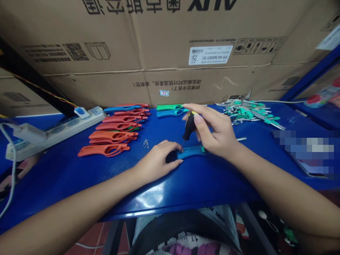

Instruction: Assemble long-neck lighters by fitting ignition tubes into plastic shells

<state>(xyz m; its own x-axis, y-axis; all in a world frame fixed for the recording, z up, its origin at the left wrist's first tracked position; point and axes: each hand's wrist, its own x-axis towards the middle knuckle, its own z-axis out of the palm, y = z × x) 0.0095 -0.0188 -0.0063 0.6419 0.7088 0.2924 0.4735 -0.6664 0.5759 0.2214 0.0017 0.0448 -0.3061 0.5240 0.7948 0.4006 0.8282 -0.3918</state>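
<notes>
Behind, inverted "AUX" lettering [212, 5] on carton [154, 39]; right grip [216, 132] closed round screwdriver [189, 128], left grip [156, 159] pinching blue handle [191, 152].

My worktop [127, 193] looks smooth and glossy, with a bright glare near its front edge. My screwdriver [189, 126] has a plastic-looking handle and a thin metal shaft. The blue shell [191, 152] under it looks like smooth plastic, as do the orange shells [92, 150] toward the left edge; the screws [146, 143] beside those are shiny metal. Toward the back right corner, the parts [241, 110] look like bright metal and plastic. Along the back edge, the box [164, 33] is matt cardboard.
</notes>
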